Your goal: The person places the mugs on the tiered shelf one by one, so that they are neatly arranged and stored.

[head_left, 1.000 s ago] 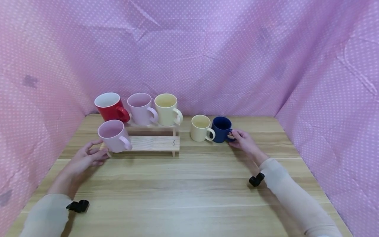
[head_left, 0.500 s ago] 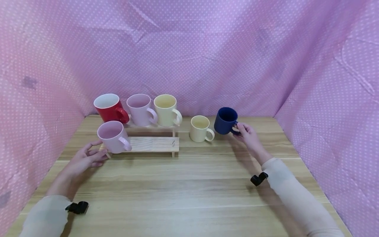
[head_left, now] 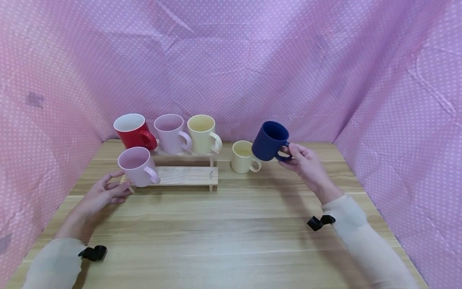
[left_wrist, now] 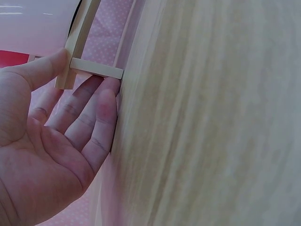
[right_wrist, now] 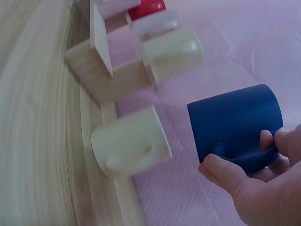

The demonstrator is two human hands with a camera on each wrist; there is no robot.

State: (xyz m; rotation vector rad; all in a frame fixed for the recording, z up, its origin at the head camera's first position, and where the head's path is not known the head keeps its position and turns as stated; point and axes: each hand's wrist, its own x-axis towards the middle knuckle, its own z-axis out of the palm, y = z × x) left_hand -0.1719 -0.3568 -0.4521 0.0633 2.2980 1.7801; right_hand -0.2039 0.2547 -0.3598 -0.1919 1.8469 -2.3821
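Observation:
Raised above the table at the right is a dark blue mug [head_left: 266, 145], slightly tilted. My right hand [head_left: 306, 168] holds it by the handle, the thumb on top and fingers beneath; the right wrist view shows the fingers around the handle of the blue mug [right_wrist: 230, 123]. At the left, my left hand [head_left: 102, 194] holds the end of a two-step wooden rack [head_left: 189, 176]. In the left wrist view its thumb [left_wrist: 47, 70] presses the shelf's edge, with the fingers by the leg. A pink mug [head_left: 138, 172] stands on the lower step beside this hand.
On the rack's upper step are a red mug [head_left: 132, 136] with white inside, another pink mug [head_left: 169, 136] and a pale yellow mug [head_left: 200, 138]. A smaller pale yellow mug [head_left: 240, 162] stands on the wooden table [head_left: 216, 224]. Pink dotted cloth [head_left: 231, 60] hangs around the table.
My right hand has lifted the blue mug off the table from beside the small yellow mug, tilting it and bringing it slightly left. My left hand has stayed at the rack's end.

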